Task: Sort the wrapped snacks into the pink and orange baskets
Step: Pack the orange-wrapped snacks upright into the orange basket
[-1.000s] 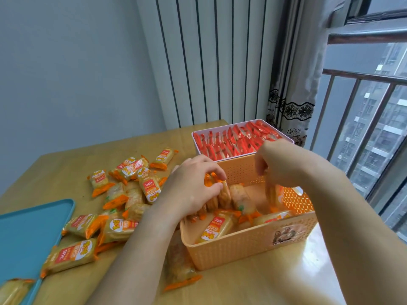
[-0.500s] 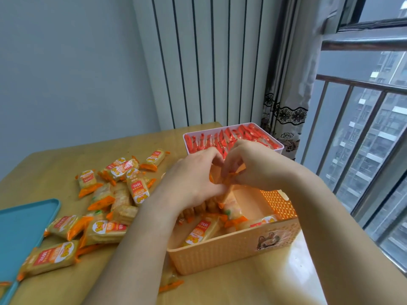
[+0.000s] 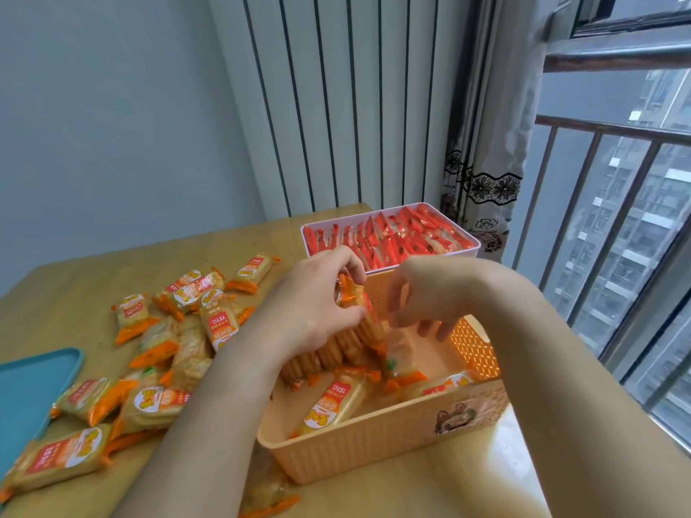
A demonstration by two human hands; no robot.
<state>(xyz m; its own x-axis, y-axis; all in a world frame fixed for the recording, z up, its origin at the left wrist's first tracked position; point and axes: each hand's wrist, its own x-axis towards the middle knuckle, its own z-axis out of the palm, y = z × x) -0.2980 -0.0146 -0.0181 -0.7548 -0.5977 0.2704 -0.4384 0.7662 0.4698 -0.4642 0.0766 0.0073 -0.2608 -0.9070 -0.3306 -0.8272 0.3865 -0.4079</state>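
In orange basket (image 3: pixel 374 439), yellow snacks (image 3: pixel 336 401)

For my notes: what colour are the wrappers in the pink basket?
Red wrappers fill the pink basket; the head view shows them.

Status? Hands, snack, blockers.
Left hand grips wrapped snack above orange basket. Right hand beside it, fingers loose, empty. Snack pile on table unsorted. Nothing in the way.
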